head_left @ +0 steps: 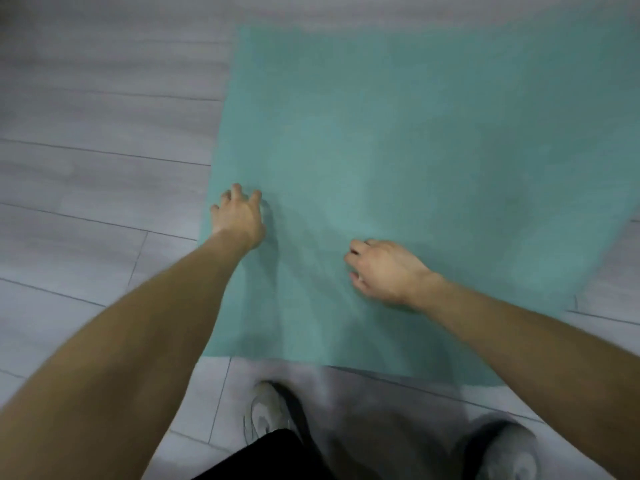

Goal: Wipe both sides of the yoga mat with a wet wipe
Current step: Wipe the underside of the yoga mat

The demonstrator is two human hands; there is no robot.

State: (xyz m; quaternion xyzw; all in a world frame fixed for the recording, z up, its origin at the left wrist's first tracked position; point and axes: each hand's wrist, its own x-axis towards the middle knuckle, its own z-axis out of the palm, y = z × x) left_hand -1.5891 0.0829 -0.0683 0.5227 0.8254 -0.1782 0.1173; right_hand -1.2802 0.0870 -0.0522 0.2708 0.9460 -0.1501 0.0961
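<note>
A teal yoga mat (398,140) lies flat on the floor and runs away from me. My left hand (239,214) rests on the mat near its left edge, fingers spread and fingertips pressing the surface. My right hand (384,268) is on the mat's near middle with its fingers curled under. Only a small pale bit of the wet wipe (360,279) shows beneath the thumb; the hand hides the rest. The picture is blurred by motion.
Grey wood-look floor planks (97,174) surround the mat. My two grey shoes (270,410) (509,455) stand just short of the mat's near edge (311,362). Black shorts (270,459) show at the bottom.
</note>
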